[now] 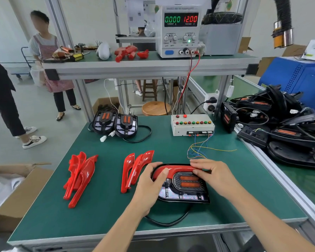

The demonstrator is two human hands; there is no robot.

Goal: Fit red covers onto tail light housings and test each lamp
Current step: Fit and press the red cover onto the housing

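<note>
1. Low in the centre of the frame, my left hand (151, 180) curls round the left end of the red cover (173, 170), thumb on top; my right hand (210, 172) presses its fingertips along the right stretch.
2. The cover sits along the top edge of the black tail light housing (185, 190), which lies flat on the green counter (102, 215). Whether it has clipped fully home I cannot tell.
3. Risk: uneven pressing could leave one end proud or snap a clip, and the housing might slide.
4. The cover is glossy and curved; two orange lenses show below it.
5. Spare red covers (135, 170) lie to the left; farther back is the test box (192, 125).
</note>
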